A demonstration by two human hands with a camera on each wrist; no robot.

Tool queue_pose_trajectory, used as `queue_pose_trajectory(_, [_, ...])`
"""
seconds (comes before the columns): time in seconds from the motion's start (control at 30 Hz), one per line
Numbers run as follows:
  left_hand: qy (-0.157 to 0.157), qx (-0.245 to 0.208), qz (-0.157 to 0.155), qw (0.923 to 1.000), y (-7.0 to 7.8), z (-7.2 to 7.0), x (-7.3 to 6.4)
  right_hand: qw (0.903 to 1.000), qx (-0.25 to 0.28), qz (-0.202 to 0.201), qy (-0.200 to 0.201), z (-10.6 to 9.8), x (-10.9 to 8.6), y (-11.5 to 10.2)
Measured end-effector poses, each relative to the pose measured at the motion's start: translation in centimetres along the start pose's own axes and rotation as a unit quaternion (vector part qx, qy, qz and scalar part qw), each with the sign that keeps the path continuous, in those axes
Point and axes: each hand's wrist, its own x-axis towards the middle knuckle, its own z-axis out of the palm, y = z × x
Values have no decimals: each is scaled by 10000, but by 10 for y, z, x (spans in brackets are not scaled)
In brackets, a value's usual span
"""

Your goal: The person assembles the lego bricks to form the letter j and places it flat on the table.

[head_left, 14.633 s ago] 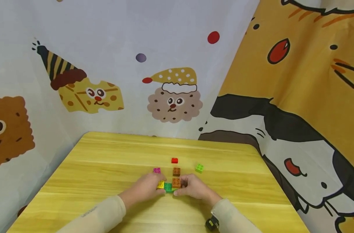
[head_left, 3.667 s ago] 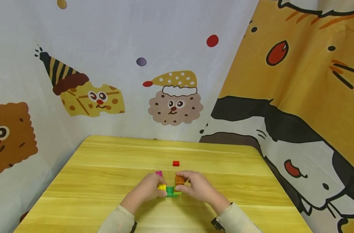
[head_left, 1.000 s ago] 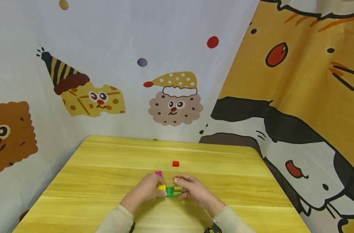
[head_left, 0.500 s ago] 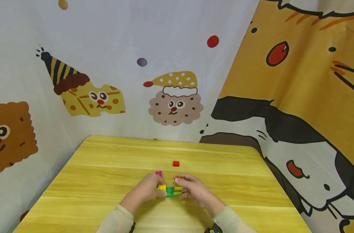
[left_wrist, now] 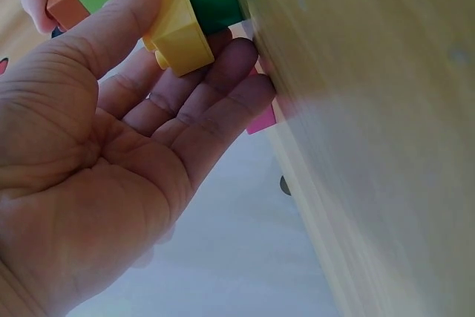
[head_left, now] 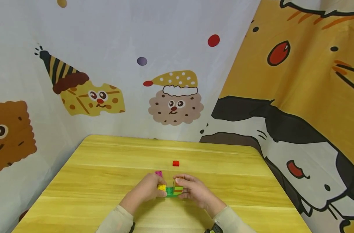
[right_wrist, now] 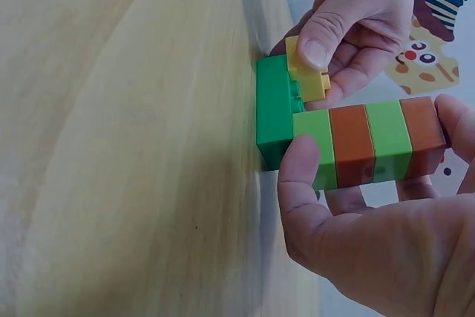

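A green toy building brick (right_wrist: 273,105) stands on the table as a base. On its left end sits a yellow brick (right_wrist: 306,72), pinched between the thumb and fingers of my left hand (head_left: 147,189). From the base's right end rises a stack (right_wrist: 352,146) of alternating lime and brown bricks, two of each, brown on top. My right hand (head_left: 195,191) grips this stack, with one finger low at the bottom lime brick and another digit up at the top brown one. The head view shows mostly the stack's front, its top partly covered by the right fingers.
A pink brick (head_left: 158,173) lies just behind my left hand, partly hidden by it. Farther back on the wooden table (head_left: 112,155) is a red brick (head_left: 176,163). A cartoon-printed curtain (head_left: 107,48) hangs behind the table.
Loose lime and brown bricks seen 14.6 seconds ago have left the tabletop, and the stack is taller. My right hand shifted its grip lower around it. The last second shows almost no movement.
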Motion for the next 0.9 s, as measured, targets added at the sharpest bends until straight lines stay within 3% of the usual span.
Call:
queue_pose_trajectory(0.57, [25, 10, 21, 10000, 0, 0, -2, 9999, -29, 6, -136, 1, 1, -3])
queue_pose_trajectory(0.9, [122, -60, 312, 9994, 0, 2, -4, 9998, -120, 1, -154, 1, 2, 1])
